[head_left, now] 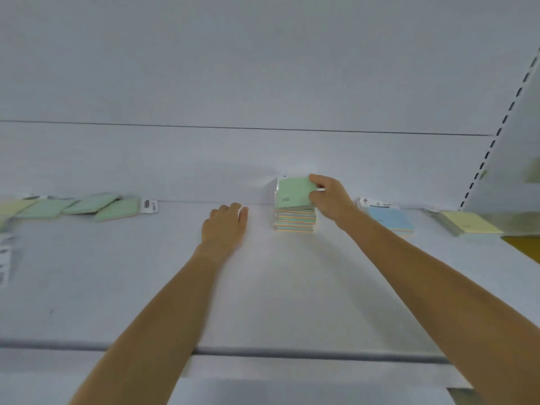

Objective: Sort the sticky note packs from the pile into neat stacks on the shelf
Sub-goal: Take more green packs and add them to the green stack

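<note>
The right hand [327, 197] pinches a green sticky note pack [294, 192] by its right edge, thumb [314, 179] over the top corner and fingers wrapped around the side. The pack is tilted, its face turned toward the camera, and its lower edge rests on or just above a stack of packs [295, 220] directly beneath the grip; whether it touches the stack cannot be told. The stack shows striped multicoloured edges and stands close to the white back panel [263, 83] of the shelf [146, 287].

To the left of the grip, near the stack but apart from it, the left hand [223, 226] lies palm down on the shelf surface with fingers loosely curled, holding nothing.

Further left of the grip, well apart, a loose pile of green packs [96, 207] lies overlapped and askew along the back of the shelf, with a pale yellow pack [13, 209] at its far end and a white hang tab [149, 206] showing at its near end.

To the right of the grip, just behind the right forearm, a blue pack [390, 219] lies flat with its white header card [375, 203] toward the panel. Beyond it, a yellow pack [470, 223] lies flat near the slotted upright [496, 133] at the shelf's right side.

Both bare forearms reach in over the front rail [292, 353] of the shelf.
</note>
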{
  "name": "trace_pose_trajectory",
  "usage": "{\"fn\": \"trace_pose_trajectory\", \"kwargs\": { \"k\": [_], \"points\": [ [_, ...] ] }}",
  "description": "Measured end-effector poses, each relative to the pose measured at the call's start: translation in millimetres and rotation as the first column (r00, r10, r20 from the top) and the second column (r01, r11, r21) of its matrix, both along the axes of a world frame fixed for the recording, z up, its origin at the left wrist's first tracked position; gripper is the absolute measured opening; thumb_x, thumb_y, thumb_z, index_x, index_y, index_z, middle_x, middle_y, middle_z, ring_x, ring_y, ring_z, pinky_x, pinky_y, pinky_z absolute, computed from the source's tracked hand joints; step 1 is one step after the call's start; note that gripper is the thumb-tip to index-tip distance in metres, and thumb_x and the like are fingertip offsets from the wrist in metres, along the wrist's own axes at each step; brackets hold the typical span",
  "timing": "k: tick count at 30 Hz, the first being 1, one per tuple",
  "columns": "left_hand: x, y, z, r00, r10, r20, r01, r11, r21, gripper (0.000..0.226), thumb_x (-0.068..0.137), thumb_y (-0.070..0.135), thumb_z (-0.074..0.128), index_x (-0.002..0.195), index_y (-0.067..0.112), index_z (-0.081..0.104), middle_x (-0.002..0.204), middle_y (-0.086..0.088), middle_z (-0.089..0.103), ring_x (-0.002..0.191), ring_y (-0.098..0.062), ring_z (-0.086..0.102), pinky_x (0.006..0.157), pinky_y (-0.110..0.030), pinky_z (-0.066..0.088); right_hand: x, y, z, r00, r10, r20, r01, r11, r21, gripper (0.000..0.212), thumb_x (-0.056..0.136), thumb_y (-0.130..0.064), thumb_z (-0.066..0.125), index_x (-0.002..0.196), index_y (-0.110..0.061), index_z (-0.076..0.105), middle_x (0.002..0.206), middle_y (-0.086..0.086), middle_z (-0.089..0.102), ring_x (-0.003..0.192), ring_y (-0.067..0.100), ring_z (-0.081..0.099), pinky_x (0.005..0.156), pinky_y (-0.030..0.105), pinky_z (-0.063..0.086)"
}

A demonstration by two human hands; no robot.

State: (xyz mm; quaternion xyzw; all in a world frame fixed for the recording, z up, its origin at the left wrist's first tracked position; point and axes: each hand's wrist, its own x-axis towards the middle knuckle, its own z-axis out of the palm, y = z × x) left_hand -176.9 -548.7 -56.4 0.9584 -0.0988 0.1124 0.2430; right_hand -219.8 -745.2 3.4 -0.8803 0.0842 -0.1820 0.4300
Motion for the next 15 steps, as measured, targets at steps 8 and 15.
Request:
{"fn": "trace_pose_trajectory", "kwargs": {
  "k": [8,15],
  "points": [
    [-1,-4,2,0.996,-0.068,0.052,0.063,0.994,0.092,0.042,0.098,0.036,0.029,0.132,0.017,0.044,0.132,-0.011,0.051,0.124,-0.03,0.043,0.097,-0.041,0.04,12,5,-16,0.983,-0.129,-0.128,0.063,0.903,-0.425,0.018,0.087,-0.012,0.035,0.083,-0.007,0.051,0.094,0.017,0.041,0.091,0.03,0.038,0.074,0.031,0.03],
    [-3,-3,4,0.996,-0.075,0.044,0.069,0.988,0.141,0.042,0.098,0.036,0.029,0.131,0.015,0.045,0.131,-0.012,0.051,0.123,-0.03,0.043,0.096,-0.042,0.04,-7,-25,-19,0.986,-0.166,-0.022,0.116,0.774,-0.623,0.04,0.095,-0.019,0.033,0.133,-0.01,0.039,0.133,0.016,0.042,0.121,0.034,0.038,0.098,0.041,0.034]
  ]
}}
